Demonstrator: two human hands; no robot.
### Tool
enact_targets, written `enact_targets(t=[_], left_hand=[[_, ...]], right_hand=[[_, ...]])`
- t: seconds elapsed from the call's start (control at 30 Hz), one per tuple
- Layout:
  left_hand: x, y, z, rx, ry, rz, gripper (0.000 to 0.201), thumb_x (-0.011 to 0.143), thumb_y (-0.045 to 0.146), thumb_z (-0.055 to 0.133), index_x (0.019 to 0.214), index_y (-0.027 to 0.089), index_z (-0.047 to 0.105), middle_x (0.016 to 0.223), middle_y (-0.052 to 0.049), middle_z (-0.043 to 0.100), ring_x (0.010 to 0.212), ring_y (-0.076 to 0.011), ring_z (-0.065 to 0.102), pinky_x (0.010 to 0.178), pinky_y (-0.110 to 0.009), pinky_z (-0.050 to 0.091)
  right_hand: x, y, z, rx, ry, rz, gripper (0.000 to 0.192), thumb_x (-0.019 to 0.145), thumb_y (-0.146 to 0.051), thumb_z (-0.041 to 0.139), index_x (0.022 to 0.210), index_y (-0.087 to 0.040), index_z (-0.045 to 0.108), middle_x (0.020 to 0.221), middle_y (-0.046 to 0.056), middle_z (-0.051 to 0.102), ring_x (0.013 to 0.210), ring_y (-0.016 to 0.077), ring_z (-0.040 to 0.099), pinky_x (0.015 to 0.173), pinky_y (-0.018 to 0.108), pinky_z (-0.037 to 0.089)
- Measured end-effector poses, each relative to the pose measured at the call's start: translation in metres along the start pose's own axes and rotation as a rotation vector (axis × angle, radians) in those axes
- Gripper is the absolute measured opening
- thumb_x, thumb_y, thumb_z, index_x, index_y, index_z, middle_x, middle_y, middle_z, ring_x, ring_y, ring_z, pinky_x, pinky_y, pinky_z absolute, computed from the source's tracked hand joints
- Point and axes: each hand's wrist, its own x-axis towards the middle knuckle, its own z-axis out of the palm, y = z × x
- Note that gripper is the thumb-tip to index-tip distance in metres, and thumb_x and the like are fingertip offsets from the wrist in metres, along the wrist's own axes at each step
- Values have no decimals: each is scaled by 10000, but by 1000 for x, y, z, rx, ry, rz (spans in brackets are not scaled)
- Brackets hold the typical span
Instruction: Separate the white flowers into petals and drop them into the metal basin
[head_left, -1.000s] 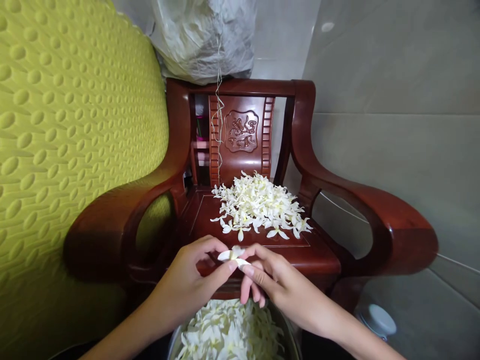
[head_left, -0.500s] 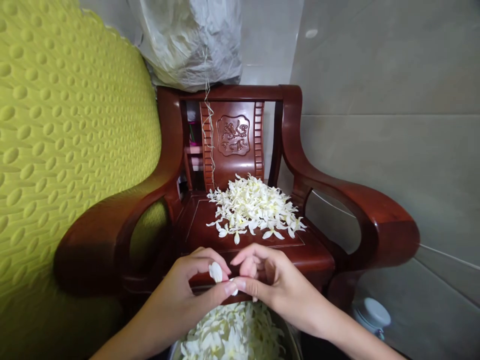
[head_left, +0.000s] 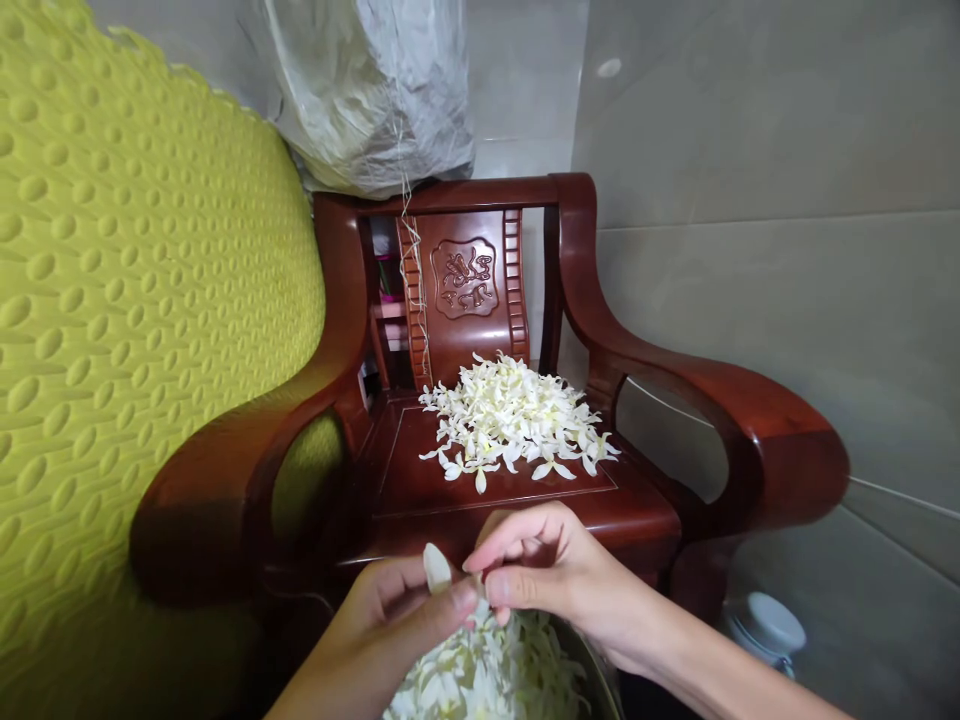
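While we look down at the wooden chair (head_left: pixel 480 300), we see our two hands meet just in front of its seat, right over a metal bowl (head_left: pixel 592 670) full of white flowers (head_left: pixel 487 675).

Left of the chair stands a bumpy yellow-green cushion (head_left: pixel 142 330). Our left hand (head_left: pixel 397 610) comes next, low by the chair's front edge. Its thumb and first finger pinch one small white flower (head_left: pixel 436 568). A white petal stands up from the pinch and points toward the back of the chair. The flower's long way runs from us to the chair.

Our right hand (head_left: pixel 544 565) touches the left one at the fingertips. Its fingers are curled in tight and press on the lower part of the same flower. Both hands are on it, so neither one is closer.

On the chair seat, past our hands, lies a pile of open flowers (head_left: pixel 517 415). Above the chair back rests a plastic bag (head_left: pixel 375 90). Right of the chair, low by the tile wall, we see a small white jar lid (head_left: pixel 769 620).
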Motion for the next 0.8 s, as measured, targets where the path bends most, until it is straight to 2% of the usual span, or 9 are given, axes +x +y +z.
enact_targets(t=[0.17, 0.3, 0.4, 0.5, 0.63, 0.8], left_hand=[[-5, -7, 4, 29, 18, 60, 373, 644, 493, 732, 858, 189, 700, 783, -36, 692, 873, -228, 622, 780, -332, 491], [-2, -6, 1, 146, -13, 136, 335, 740, 513, 636, 777, 180, 646, 749, -21, 654, 817, -206, 615, 721, -307, 503], [1, 0, -3, 312, -52, 262, 318, 811, 472, 572, 712, 171, 594, 707, -11, 608, 719, -163, 583, 649, -251, 487], [1, 4, -4, 481, -30, 429, 260, 853, 381, 540, 701, 173, 574, 748, -17, 609, 733, -150, 581, 690, -233, 482], [2, 0, -3, 641, 33, 572, 172, 858, 287, 526, 734, 180, 578, 835, -40, 630, 801, -162, 597, 738, -237, 491], [5, -6, -3, 751, 105, 647, 128, 853, 254, 531, 758, 183, 577, 889, -59, 622, 851, -181, 589, 741, -253, 495]], right_hand=[[-1, -1, 4, -27, -13, 42, 115, 715, -204, 753, 745, -110, 694, 643, 6, 657, 545, 60, 565, 526, 169, 428], [1, -5, 4, -90, 10, 51, 198, 719, -284, 752, 723, -104, 670, 629, 1, 617, 526, 59, 504, 524, 188, 393], [2, -7, 4, -157, 99, 53, 271, 694, -348, 766, 705, -113, 632, 624, -13, 566, 530, 66, 453, 511, 196, 357], [2, -6, 6, -223, 144, 64, 311, 729, -409, 725, 721, -130, 587, 605, -36, 496, 521, 69, 392, 507, 208, 318], [0, 4, 12, -419, 229, 7, 298, 817, -417, 626, 726, -141, 561, 667, -17, 491, 641, 112, 431, 612, 245, 352], [-1, 12, 19, -585, 343, -27, 277, 893, -392, 515, 756, -151, 539, 736, 0, 507, 729, 140, 463, 696, 274, 378]])
